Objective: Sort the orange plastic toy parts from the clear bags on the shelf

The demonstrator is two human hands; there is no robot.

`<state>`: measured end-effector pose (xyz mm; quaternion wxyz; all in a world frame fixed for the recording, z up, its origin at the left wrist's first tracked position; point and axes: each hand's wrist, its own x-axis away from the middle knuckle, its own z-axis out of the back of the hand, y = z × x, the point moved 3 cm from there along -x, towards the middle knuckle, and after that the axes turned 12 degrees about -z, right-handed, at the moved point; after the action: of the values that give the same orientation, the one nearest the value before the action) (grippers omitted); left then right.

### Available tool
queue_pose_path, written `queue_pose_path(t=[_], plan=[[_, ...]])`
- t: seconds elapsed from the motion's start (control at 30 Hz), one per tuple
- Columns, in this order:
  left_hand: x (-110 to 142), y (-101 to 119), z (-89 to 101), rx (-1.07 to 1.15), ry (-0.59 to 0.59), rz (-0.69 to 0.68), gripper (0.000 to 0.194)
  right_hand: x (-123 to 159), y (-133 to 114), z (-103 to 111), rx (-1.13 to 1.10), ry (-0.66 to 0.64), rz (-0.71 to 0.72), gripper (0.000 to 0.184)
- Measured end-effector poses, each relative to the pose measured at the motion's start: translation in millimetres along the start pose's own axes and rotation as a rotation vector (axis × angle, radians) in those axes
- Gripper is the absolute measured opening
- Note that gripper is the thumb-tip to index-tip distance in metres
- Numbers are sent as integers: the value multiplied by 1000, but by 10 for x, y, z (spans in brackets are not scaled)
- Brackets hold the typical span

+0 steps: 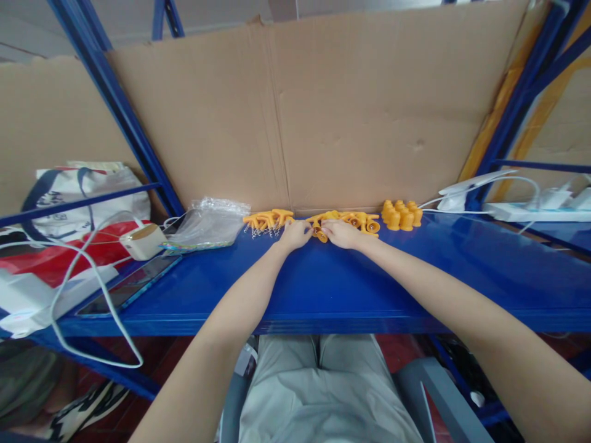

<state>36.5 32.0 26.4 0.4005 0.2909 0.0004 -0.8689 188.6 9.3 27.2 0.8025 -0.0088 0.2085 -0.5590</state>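
Both my hands reach to the back of the blue shelf (323, 289). My left hand (295, 235) and my right hand (340, 234) are curled, fingers pinching a small orange plastic part (318, 232) between them. Behind them lies a heap of orange parts (353, 219). More orange parts with small metal springs (265, 221) lie to the left. A cluster of upright orange caps (401, 215) stands to the right.
A clear plastic bag (207, 224) lies left of the parts. A phone or tablet (133, 284), a white charger with cable (143, 241) and bags (78, 197) sit at the left. A white power strip (530, 211) lies right. Cardboard (346, 111) lines the back.
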Motion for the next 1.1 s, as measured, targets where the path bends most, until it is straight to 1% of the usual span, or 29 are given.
queue_pose_path(t=[0.07, 0.13, 0.27, 0.37, 0.5, 0.6, 0.7, 0.77, 0.83, 0.93, 1.0, 1.1], plan=[[-4, 20, 28, -14, 23, -11, 18, -9, -5, 6, -7, -11, -3, 38], [-11, 46, 63, -75, 41, -17, 19, -10, -6, 11, -35, -15, 4, 37], [-32, 135, 126, -204, 83, -57, 20, -5, 34, 11, -159, 4, -21, 35], [-47, 232, 160, -271, 137, -131, 21, -14, 86, 21, -330, 63, -70, 35], [-51, 355, 180, -313, 211, -235, 20, -33, 123, 53, -659, 140, -106, 37], [-35, 448, 157, -302, 225, -354, 19, -38, 125, 73, -866, 167, -154, 38], [-9, 520, 126, -289, 208, -451, 18, -23, 123, 112, -1009, 216, -242, 30], [6, 539, 124, -286, 206, -484, 17, 0, 118, 165, -1085, 249, -291, 21], [12, 523, 144, -285, 225, -484, 18, 30, 112, 230, -1147, 264, -334, 13], [5, 446, 194, -287, 280, -425, 26, 71, 104, 312, -1188, 233, -371, 9], [-1, 391, 215, -292, 283, -375, 30, 83, 98, 333, -1174, 191, -345, 8], [2, 349, 208, -308, 213, -330, 30, 80, 94, 311, -1098, 125, -244, 12]])
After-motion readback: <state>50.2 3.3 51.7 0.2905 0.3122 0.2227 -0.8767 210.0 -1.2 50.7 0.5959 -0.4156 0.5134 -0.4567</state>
